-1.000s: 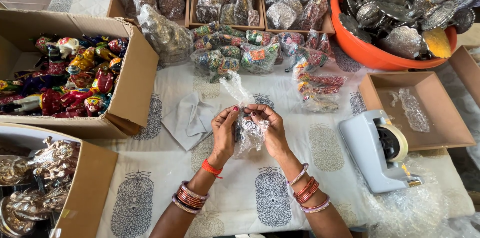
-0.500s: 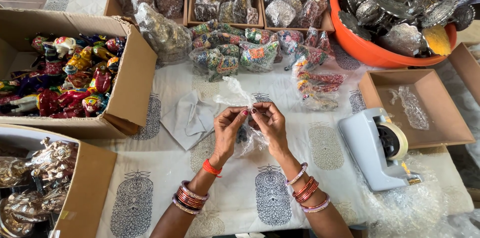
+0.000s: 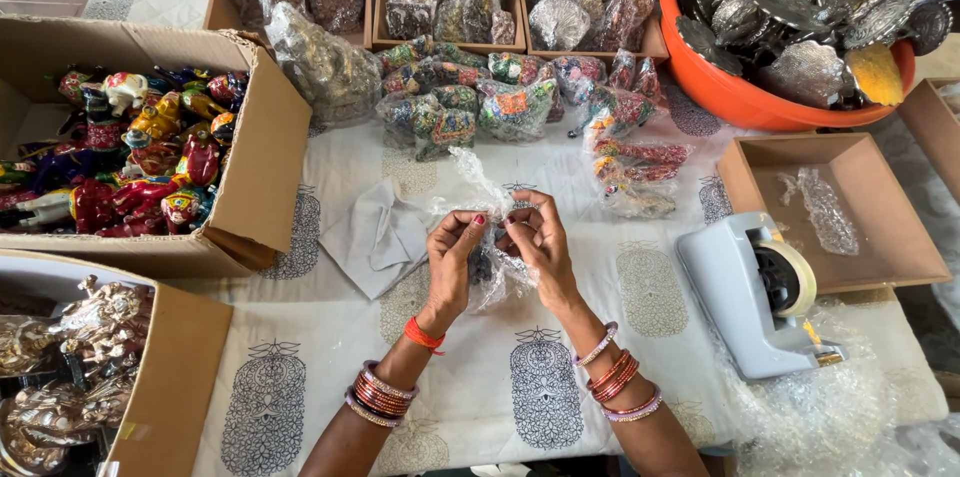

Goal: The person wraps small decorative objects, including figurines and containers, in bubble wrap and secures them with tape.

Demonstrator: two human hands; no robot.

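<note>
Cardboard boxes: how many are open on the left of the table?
2: one box of painted figurines at upper left, one box of metal figures at lower left, cropped by the frame edge. Others may lie beyond.

A clear plastic bag (image 3: 490,237) sits mid-tabletop in both hands. Open brown cartons (image 3: 265,152) line the left edge, shallow brown trays (image 3: 880,237) the right. Clear-wrapped packets (image 3: 480,102) crowd the far edge.

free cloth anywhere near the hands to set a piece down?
Bare cloth lies below the left hand beside the lower-left box, and between the right hand and tape dispenser. Crowded: wrapped figures above the hands, bubble wrap lower right.
</note>
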